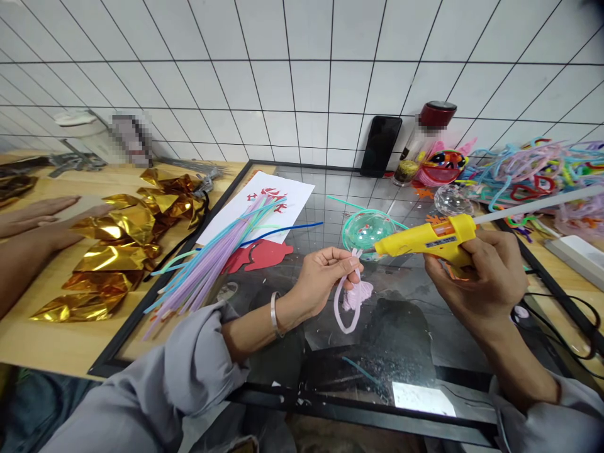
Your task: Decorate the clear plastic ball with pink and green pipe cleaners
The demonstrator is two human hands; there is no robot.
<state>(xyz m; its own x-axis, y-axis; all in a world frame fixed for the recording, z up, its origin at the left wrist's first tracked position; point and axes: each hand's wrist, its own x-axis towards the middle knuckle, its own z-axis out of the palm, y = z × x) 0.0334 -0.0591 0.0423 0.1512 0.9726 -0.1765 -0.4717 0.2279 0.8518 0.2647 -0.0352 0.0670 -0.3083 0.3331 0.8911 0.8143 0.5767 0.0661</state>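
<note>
My left hand pinches a pale lilac pipe cleaner bent into a hanging loop, its two ends meeting above my fingertips. My right hand is wrapped round a yellow hot glue gun with a long whitish glue stick sticking out of its back. The nozzle points left, right at the pinched ends; whether it touches them I cannot tell. Behind the loop, a small lilac piece lies on the dark glass. Just beyond the nozzle stands a clear dome ringed with green.
Pipe cleaners lie in a bundle over white paper and a red cutout. Gold foil and another person's hands are at left. A phone, a bottle and tangled pipe cleaners stand behind.
</note>
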